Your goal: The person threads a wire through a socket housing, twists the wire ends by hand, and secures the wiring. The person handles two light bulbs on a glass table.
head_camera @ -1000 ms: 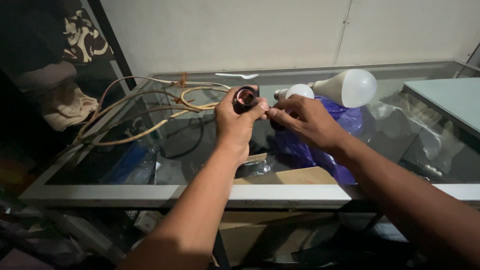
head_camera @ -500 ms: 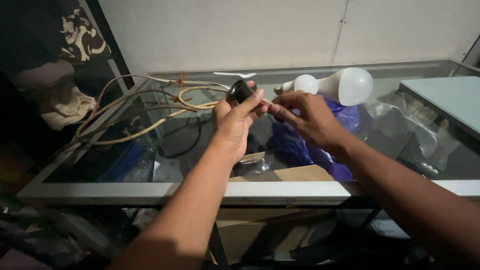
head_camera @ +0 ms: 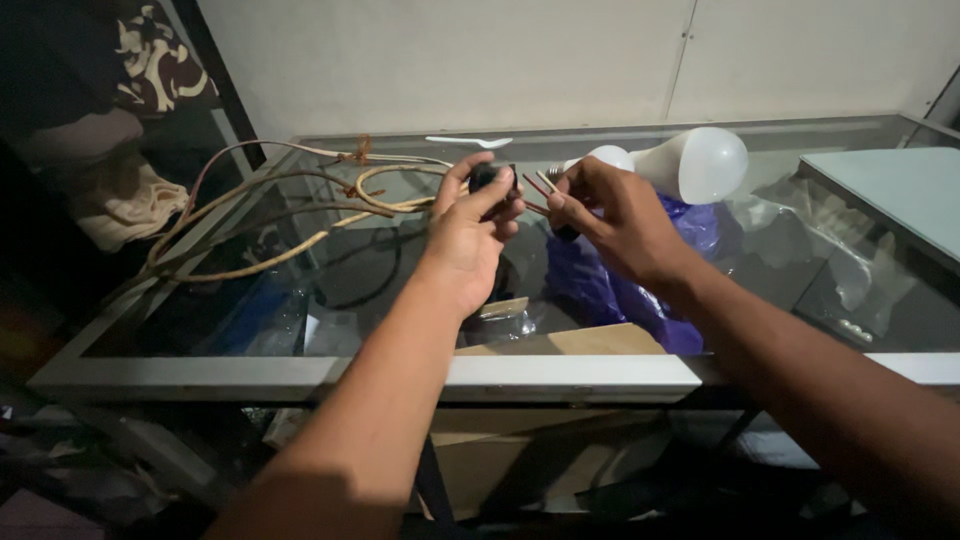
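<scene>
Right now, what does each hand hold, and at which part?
The left hand grips a small dark lamp socket by its body, between thumb and fingers. The right hand pinches the thin wires near their bare ends.

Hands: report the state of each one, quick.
Left hand: closed on a small dark lamp socket.
Right hand: fingers pinching thin wire ends beside the socket.

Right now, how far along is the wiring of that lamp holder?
Early to midway, by the look of it. The left hand holds the dark lamp holder, and the right hand pinches the thin wire ends beside it, so connecting them is the step in hand. The white bulbs lie on the glass table, not fitted, and the tan cord lies loosely coiled there.
</scene>
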